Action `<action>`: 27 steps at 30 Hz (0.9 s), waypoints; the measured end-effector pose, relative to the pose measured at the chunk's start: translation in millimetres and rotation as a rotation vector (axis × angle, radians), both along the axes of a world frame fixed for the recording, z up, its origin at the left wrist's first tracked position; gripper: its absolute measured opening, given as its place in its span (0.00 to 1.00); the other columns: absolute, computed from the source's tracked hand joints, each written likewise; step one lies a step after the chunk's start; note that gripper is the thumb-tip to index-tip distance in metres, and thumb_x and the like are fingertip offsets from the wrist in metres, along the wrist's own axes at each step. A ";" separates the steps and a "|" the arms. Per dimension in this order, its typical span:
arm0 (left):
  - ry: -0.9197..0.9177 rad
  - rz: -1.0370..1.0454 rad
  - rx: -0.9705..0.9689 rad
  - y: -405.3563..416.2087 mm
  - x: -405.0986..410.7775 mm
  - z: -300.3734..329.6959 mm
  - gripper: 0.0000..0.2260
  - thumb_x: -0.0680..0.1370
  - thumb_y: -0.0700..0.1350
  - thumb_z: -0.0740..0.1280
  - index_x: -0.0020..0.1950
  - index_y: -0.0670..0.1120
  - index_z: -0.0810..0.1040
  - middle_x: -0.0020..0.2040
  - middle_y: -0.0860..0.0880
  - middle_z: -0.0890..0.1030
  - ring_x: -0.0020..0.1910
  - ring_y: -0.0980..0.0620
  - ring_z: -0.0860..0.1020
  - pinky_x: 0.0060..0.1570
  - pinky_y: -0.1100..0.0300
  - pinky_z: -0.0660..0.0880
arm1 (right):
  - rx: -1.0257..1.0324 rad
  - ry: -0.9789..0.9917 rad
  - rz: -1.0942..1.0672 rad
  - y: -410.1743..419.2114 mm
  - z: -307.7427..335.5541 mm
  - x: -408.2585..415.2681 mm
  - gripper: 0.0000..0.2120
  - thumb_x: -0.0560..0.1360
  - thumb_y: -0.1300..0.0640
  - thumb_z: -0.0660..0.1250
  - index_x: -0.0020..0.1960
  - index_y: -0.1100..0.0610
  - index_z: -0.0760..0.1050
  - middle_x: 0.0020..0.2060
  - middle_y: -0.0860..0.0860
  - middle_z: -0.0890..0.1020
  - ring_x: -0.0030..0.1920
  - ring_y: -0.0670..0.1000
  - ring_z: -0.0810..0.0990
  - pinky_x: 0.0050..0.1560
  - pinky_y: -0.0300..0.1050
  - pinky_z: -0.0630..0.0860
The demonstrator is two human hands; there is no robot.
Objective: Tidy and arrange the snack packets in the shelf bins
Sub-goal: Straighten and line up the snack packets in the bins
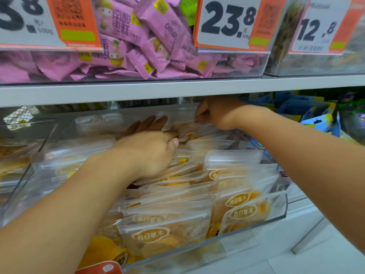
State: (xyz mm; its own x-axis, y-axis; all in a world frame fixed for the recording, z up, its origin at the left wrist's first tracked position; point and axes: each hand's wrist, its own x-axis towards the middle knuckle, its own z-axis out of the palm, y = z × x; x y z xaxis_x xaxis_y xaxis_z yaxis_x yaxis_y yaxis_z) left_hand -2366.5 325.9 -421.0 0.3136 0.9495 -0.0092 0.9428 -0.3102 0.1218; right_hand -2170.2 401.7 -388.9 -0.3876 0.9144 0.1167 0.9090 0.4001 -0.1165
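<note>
Head view: mid-frame, left hand (150, 151) presses flat on frosted packets (233, 186) in the clear bin (256, 224); right hand (215, 113) pinches a rear packet (189, 126). Next, likely seat it upright in the row.

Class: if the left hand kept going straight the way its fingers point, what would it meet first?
Probably the packets at the back of the bin, just beyond the left hand; depth is unclear.

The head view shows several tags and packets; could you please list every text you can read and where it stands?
"23.8": middle price tag
"12.8": right price tag
"3.8", cut off at the frame edge: left price tag
"南酸枣糕": pink packets
"每日草木": clear packets
QR codes and small print: blurred, unreadable.
</note>
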 end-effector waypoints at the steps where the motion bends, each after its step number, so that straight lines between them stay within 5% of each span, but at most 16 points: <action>1: 0.000 0.003 0.002 -0.4 -0.9 0.7 0.21 0.85 0.57 0.45 0.79 0.64 0.57 0.82 0.58 0.41 0.80 0.54 0.38 0.77 0.52 0.38 | -0.003 -0.012 -0.015 -1.1 1.7 4.4 0.14 0.84 0.57 0.60 0.66 0.53 0.78 0.67 0.50 0.76 0.65 0.52 0.74 0.65 0.41 0.68; 4: 0.038 -0.021 -0.028 -3.8 -3.2 2.9 0.21 0.86 0.56 0.45 0.78 0.63 0.60 0.82 0.57 0.41 0.80 0.54 0.38 0.78 0.51 0.37 | -0.037 0.148 -0.004 -21.3 9.1 17.3 0.19 0.83 0.53 0.61 0.74 0.51 0.69 0.70 0.48 0.73 0.70 0.51 0.70 0.69 0.40 0.63; 6: 0.067 -0.033 -0.033 -5.8 -5.6 2.9 0.20 0.85 0.56 0.46 0.77 0.63 0.62 0.82 0.56 0.42 0.80 0.52 0.38 0.78 0.49 0.39 | -0.070 0.256 0.021 -45.8 13.2 30.1 0.15 0.80 0.51 0.67 0.66 0.48 0.77 0.60 0.43 0.79 0.60 0.45 0.76 0.59 0.35 0.68; 8: 0.018 -0.036 0.042 -8.7 -5.1 6.2 0.18 0.84 0.58 0.52 0.73 0.60 0.69 0.82 0.52 0.55 0.80 0.49 0.53 0.78 0.46 0.53 | -0.129 0.282 0.092 -70.7 14.7 41.1 0.08 0.74 0.51 0.74 0.53 0.48 0.83 0.46 0.41 0.84 0.46 0.39 0.81 0.49 0.32 0.73; 10: -0.152 -0.071 0.186 -15.8 -2.1 14.7 0.14 0.80 0.61 0.61 0.59 0.55 0.77 0.65 0.51 0.77 0.63 0.50 0.75 0.61 0.53 0.72 | -0.079 0.182 0.169 -81.2 12.3 40.6 0.07 0.70 0.50 0.78 0.48 0.49 0.85 0.39 0.41 0.84 0.39 0.36 0.80 0.41 0.26 0.71; 12: -0.251 -0.104 0.241 -27.5 4.3 24.9 0.14 0.75 0.64 0.66 0.46 0.55 0.78 0.43 0.55 0.78 0.41 0.59 0.75 0.39 0.60 0.69 | 0.033 0.110 0.178 -79.4 12.5 32.5 0.05 0.68 0.50 0.79 0.44 0.48 0.85 0.36 0.40 0.82 0.37 0.37 0.78 0.38 0.28 0.69; 15: -0.173 -0.151 0.232 -37.1 3.0 24.6 0.21 0.71 0.72 0.59 0.43 0.57 0.80 0.37 0.55 0.74 0.39 0.59 0.72 0.38 0.57 0.69 | 0.053 -0.073 0.220 -75.7 12.4 12.1 0.05 0.72 0.54 0.76 0.47 0.47 0.85 0.32 0.40 0.76 0.34 0.41 0.73 0.39 0.40 0.69; 19: -0.107 -0.116 0.116 -39.7 -9.9 19.9 0.16 0.79 0.60 0.57 0.55 0.57 0.82 0.46 0.59 0.77 0.48 0.57 0.74 0.53 0.52 0.75 | -0.007 -0.251 0.160 -69.2 11.3 -1.8 0.13 0.76 0.50 0.71 0.60 0.45 0.81 0.38 0.38 0.70 0.38 0.40 0.70 0.38 0.34 0.65; 23: -0.079 -0.077 0.200 -35.3 -17.4 19.5 0.10 0.80 0.57 0.64 0.45 0.56 0.82 0.39 0.57 0.81 0.41 0.56 0.78 0.46 0.52 0.78 | -0.084 -0.213 0.205 -62.9 4.2 -9.4 0.13 0.77 0.46 0.70 0.61 0.43 0.79 0.58 0.41 0.78 0.58 0.46 0.76 0.52 0.39 0.68; 27: 0.002 -0.061 0.156 -35.3 -16.1 19.3 0.19 0.82 0.58 0.60 0.38 0.50 0.80 0.33 0.51 0.79 0.35 0.51 0.77 0.40 0.50 0.77 | -0.104 -0.204 0.212 -56.2 -3.6 -12.0 0.09 0.79 0.48 0.68 0.55 0.49 0.83 0.53 0.42 0.82 0.51 0.46 0.79 0.45 0.38 0.71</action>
